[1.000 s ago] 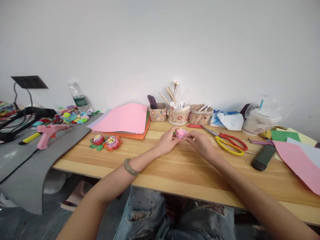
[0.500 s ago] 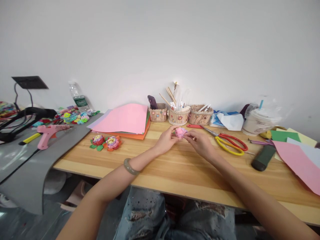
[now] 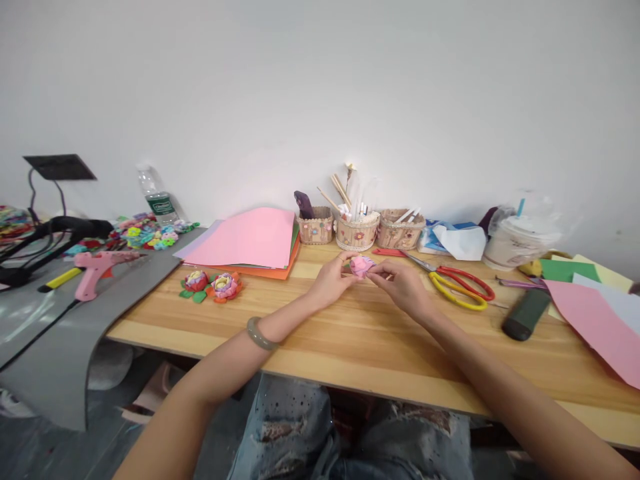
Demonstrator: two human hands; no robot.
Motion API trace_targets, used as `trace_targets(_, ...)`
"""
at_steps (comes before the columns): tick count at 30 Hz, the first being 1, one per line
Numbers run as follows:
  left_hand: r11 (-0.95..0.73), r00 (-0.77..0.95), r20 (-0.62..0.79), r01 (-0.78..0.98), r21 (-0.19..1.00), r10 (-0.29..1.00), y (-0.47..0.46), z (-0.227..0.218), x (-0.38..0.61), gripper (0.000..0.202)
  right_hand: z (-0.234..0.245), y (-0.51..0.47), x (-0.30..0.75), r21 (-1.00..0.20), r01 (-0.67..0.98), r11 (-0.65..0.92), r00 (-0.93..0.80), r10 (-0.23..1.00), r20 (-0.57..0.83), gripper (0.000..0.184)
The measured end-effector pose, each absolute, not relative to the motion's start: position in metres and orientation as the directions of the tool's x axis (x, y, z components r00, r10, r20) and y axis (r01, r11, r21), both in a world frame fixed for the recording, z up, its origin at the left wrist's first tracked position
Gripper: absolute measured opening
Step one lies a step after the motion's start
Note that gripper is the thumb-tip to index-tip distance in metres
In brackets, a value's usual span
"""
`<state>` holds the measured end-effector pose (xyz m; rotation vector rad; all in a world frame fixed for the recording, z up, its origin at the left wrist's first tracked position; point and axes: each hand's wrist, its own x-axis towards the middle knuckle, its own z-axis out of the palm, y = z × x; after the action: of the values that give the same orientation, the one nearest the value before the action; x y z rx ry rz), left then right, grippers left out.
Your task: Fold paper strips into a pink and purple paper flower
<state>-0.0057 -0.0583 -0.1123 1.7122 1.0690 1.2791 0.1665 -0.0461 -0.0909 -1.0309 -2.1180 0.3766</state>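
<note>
A small pink and purple paper flower (image 3: 361, 266) is held above the wooden table (image 3: 320, 347), between both hands. My left hand (image 3: 334, 280) grips it from the left side. The fingertips of my right hand (image 3: 400, 283) pinch its right edge; the exact spot they press is too small to make out. A bangle (image 3: 261, 333) circles my left wrist. Two finished-looking paper flowers, one with green leaves (image 3: 195, 283) and one with orange leaves (image 3: 225, 287), lie to the left of my hands.
Behind lie stacked coloured paper (image 3: 245, 237) and decorated baskets (image 3: 357, 230) with pens. Scissors (image 3: 457, 287), a dark green case-like object (image 3: 526, 313), a lidded cup (image 3: 520, 240) and pink paper (image 3: 595, 320) are at right. A pink glue gun (image 3: 93, 273) rests on the grey mat at left.
Both hands stay in almost the same place around the paper flower. The view has shifted very slightly; nothing has been let go or picked up.
</note>
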Motion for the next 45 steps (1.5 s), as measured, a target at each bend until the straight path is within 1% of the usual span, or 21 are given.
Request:
trace_targets(7,-0.375,0.157,0.351,0.162,0.913,0.923,-0.062,-0.107,-0.005,0.048,-0.088,-0.048,0.167,-0.557,0.539,0.632,-0.393,0.773,0.498,0.021)
trace_targets(15,-0.358,0.139,0.341,0.134,0.924,0.93,-0.063,-0.105,-0.004,0.049,-0.086,-0.051,0.166,-0.533,0.533,0.657,-0.375,0.748,0.547,0.021)
trace_targets(20,-0.348,0.09,0.343,0.058,0.936,0.935,-0.061,-0.107,-0.002,0.049,-0.083,-0.056,0.165,-0.481,0.524,0.703,-0.356,0.693,0.627,0.019)
trace_targets(25,-0.336,0.043,0.338,-0.036,0.941,0.94,-0.059,-0.108,-0.001,0.046,-0.086,-0.061,0.165,-0.398,0.54,0.742,-0.333,0.623,0.708,0.025)
trace_targets(28,-0.335,0.034,0.338,-0.057,0.94,0.941,-0.059,-0.108,-0.001,0.043,-0.091,-0.062,0.166,-0.348,0.557,0.754,-0.362,0.597,0.716,0.023)
trace_targets(31,-0.332,0.028,0.334,-0.07,0.941,0.942,-0.06,-0.108,0.0,0.043,-0.093,-0.064,0.166,-0.333,0.563,0.757,-0.367,0.589,0.72,0.023)
trace_targets(36,-0.333,0.032,0.336,-0.083,0.939,0.941,-0.059,-0.108,0.001,0.047,-0.085,-0.065,0.164,-0.403,0.533,0.744,-0.308,0.614,0.726,0.023)
trace_targets(40,-0.366,0.025,0.368,-0.061,0.928,0.929,-0.059,-0.107,0.0,0.047,-0.08,-0.064,0.162,-0.485,0.489,0.725,-0.309,0.664,0.681,0.019)
trace_targets(45,-0.424,0.046,0.423,0.019,0.905,0.905,-0.064,-0.106,0.001,0.048,-0.08,-0.062,0.16,-0.622,0.442,0.646,-0.259,0.756,0.601,0.015)
